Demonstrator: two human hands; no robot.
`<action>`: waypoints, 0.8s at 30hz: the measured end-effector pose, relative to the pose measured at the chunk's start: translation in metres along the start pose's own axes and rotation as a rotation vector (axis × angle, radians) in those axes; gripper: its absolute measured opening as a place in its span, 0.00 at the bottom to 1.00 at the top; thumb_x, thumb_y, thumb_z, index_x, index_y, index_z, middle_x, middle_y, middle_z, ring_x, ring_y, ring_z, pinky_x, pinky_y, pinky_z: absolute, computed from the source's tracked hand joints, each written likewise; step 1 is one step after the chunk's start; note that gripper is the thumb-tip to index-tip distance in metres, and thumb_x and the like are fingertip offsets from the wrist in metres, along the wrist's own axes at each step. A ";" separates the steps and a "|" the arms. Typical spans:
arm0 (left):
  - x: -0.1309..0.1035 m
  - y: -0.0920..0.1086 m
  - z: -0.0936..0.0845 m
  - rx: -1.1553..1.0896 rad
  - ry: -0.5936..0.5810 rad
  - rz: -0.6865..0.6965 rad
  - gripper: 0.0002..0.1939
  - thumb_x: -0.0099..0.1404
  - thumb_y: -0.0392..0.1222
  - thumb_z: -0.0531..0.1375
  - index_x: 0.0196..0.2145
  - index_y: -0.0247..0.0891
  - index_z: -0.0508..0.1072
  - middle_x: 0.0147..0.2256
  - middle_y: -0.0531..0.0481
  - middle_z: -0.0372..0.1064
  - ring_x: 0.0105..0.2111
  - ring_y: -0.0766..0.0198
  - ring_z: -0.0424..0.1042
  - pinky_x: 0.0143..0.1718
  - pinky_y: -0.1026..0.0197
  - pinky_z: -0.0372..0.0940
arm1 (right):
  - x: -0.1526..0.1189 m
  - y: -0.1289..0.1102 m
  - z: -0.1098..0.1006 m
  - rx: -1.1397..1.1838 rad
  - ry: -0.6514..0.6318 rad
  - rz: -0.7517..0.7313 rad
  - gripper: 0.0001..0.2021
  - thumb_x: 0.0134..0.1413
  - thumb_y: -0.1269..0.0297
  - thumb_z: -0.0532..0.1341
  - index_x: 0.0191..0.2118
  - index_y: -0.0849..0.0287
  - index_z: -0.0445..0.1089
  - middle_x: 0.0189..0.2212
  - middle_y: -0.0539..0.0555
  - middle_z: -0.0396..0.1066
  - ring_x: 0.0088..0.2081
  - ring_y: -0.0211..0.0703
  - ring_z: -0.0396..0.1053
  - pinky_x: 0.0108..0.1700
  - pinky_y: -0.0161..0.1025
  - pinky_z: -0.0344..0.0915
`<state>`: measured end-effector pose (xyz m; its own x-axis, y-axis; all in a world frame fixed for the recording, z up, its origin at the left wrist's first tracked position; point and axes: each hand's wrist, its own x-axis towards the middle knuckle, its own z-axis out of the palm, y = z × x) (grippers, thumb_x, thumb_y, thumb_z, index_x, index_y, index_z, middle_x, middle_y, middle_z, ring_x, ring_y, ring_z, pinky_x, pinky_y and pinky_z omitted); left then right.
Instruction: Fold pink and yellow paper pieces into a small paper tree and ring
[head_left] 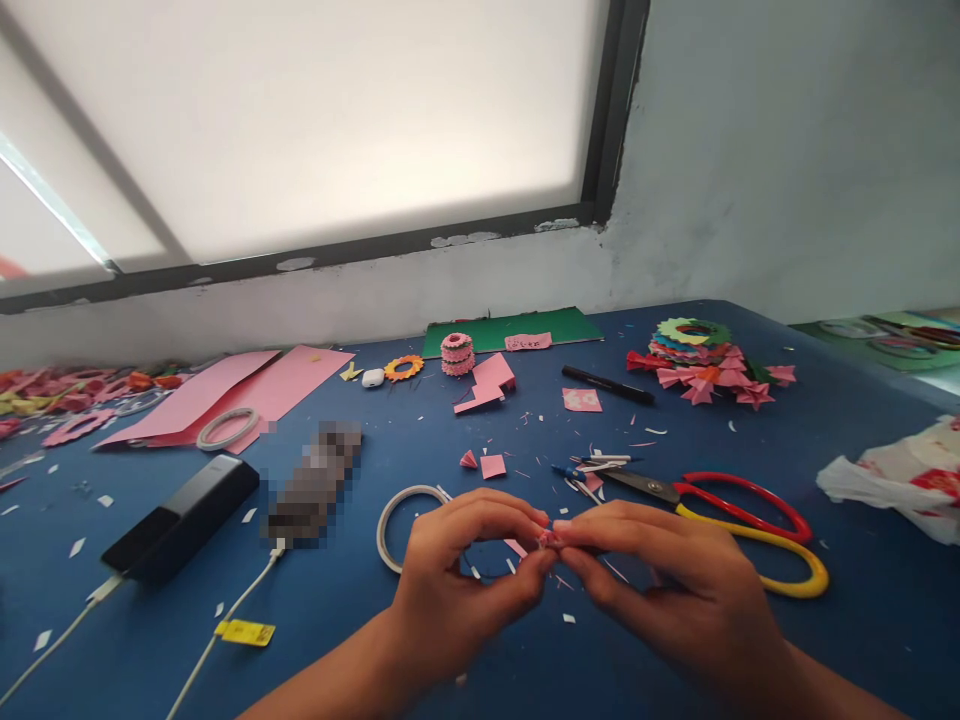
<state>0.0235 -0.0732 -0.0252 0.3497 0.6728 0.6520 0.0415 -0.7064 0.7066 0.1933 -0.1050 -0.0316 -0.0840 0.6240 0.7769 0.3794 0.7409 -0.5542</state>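
A small pink paper piece [550,540] is pinched between my two hands, mostly hidden by the fingertips. My left hand [472,580] grips its left side between thumb and fingers; my right hand [667,580] does the same from the right. Just beyond lie a small folded pink paper cone [469,459] and a pink paper square [493,466]. Scissors [720,510] with one red and one yellow handle rest behind my right hand, partly covered by it. A roll of white tape [386,525] sits behind my left hand.
Cut pink sheets [300,385], another tape roll [227,429] and a black power bank [180,515] with a cable occupy the left. Folded paper flowers [705,380] and a black pen [607,385] are at the back right. A plastic bag [900,475] lies at the right edge.
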 end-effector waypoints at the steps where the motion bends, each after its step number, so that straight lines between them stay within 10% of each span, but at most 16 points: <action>1: 0.000 0.001 0.000 -0.008 0.007 -0.014 0.06 0.53 0.26 0.65 0.29 0.33 0.76 0.29 0.45 0.77 0.31 0.63 0.77 0.34 0.66 0.72 | 0.000 0.000 -0.001 0.001 0.000 0.011 0.10 0.48 0.78 0.64 0.35 0.57 0.74 0.28 0.50 0.78 0.27 0.34 0.76 0.33 0.25 0.73; 24: 0.002 0.001 0.002 0.073 -0.064 0.103 0.05 0.56 0.29 0.65 0.33 0.33 0.78 0.30 0.42 0.78 0.30 0.62 0.78 0.34 0.66 0.74 | 0.004 0.001 -0.003 -0.119 -0.025 -0.048 0.07 0.50 0.78 0.59 0.27 0.59 0.69 0.22 0.49 0.72 0.23 0.33 0.72 0.29 0.26 0.70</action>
<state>0.0261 -0.0728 -0.0240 0.4145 0.5819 0.6997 0.0695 -0.7869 0.6132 0.1963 -0.1026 -0.0276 -0.1273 0.5955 0.7932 0.4805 0.7366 -0.4759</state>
